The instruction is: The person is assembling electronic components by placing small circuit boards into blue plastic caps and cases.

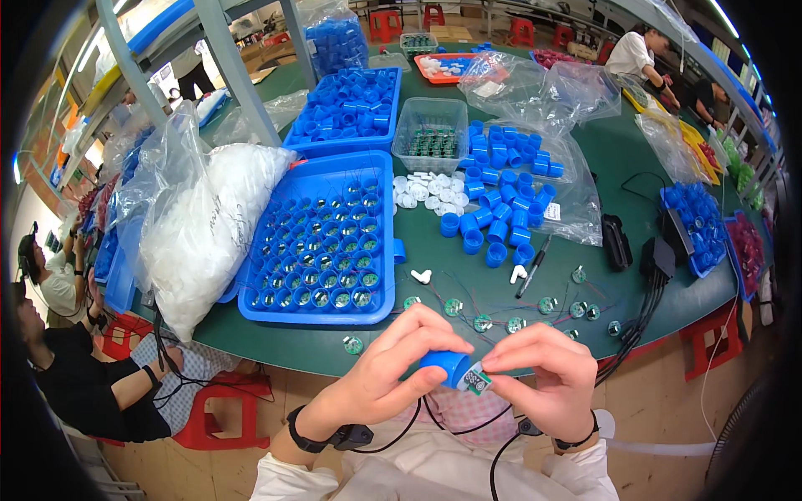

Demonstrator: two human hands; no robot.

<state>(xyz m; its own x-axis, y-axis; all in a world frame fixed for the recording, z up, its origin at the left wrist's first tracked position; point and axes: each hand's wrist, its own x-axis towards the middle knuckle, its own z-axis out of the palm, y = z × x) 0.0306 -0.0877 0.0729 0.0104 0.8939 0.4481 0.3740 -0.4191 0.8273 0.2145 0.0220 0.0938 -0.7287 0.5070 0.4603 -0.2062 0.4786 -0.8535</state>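
Just off the table's near edge, my left hand (397, 365) grips a blue plastic cup (448, 365) tilted on its side, its mouth toward the right. Between the fingertips of my right hand (547, 370) is a small green circuit board (476, 380) with a pale part against it, right at the cup's mouth. How far the board reaches into the cup I cannot tell. Beyond my hands, several round green boards with thin wires (483, 323) lie scattered on the green table (334, 341).
A blue tray (316, 316) of cups with boards stands left of centre, beside a bag of white parts (209, 225). Loose blue cups (501, 209), white discs (430, 194), a clear tub (432, 134) and a pen (534, 267) lie ahead. Black cables (647, 309) hang at right. Other people sit nearby.
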